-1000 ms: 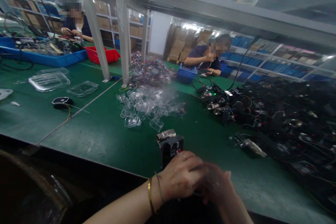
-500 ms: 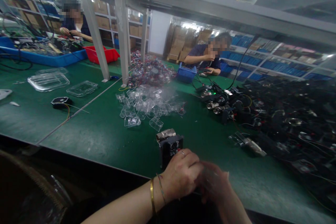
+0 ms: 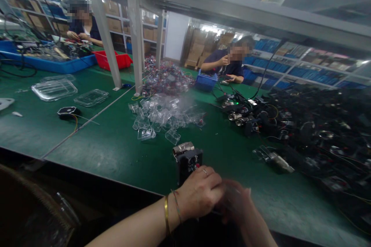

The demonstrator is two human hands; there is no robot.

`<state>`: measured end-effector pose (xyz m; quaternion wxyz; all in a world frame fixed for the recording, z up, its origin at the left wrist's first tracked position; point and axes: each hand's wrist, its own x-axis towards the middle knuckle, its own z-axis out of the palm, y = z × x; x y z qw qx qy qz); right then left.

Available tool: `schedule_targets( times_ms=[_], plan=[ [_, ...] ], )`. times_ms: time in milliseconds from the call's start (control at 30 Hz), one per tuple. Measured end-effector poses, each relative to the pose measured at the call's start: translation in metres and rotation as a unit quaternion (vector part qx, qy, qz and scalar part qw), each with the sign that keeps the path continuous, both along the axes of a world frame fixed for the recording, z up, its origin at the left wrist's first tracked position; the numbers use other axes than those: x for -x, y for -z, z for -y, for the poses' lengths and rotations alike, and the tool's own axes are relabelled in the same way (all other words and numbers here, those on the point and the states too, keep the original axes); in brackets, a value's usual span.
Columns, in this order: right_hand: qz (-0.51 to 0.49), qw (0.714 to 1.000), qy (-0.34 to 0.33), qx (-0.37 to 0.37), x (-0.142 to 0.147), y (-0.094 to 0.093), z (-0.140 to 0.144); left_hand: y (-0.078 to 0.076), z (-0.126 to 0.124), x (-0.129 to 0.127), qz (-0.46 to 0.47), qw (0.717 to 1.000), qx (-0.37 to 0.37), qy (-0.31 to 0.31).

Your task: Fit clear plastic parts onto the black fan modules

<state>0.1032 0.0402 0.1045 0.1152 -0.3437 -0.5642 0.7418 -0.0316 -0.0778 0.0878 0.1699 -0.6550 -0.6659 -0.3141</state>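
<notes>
My left hand [image 3: 199, 195], with a ring and thin bracelets at the wrist, is curled at the near edge of the green bench [image 3: 116, 150]. It presses against my right hand [image 3: 239, 206], which is blurred. Whatever sits between the two hands is hidden by the fingers. Just beyond my left knuckles stands a black boxy unit [image 3: 189, 163] with a silver metal cylinder [image 3: 183, 148] on its top left; I cannot tell whether my hand touches it. Farther back lies a heap of small clear plastic covers [image 3: 164, 117].
A big pile of black wired units [image 3: 315, 131] fills the right side. A heap of coloured wires [image 3: 168, 79], a blue bin [image 3: 206, 82] and a red bin [image 3: 114, 60] stand behind. Clear trays [image 3: 54, 88] lie left. Two other people sit across the bench.
My hands have stayed pressed together at the bench edge, shifting only slightly. The person across the bench has raised a hand to the face.
</notes>
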Motion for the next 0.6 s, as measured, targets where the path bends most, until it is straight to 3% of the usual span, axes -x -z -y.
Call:
schedule_targets(
  times_ms=[233, 600],
  plan=[
    [-0.003, 1.0, -0.007, -0.013, -0.0002, -0.0049, 0.004, 0.0022, 0.0007, -0.0043, 0.02, 0.998, -0.047, -0.047],
    [0.006, 1.0, -0.011, -0.027, -0.0003, 0.0001, 0.0046, 0.0067, 0.0029, -0.0071, 0.018, 0.997, -0.066, -0.035]
  ],
)
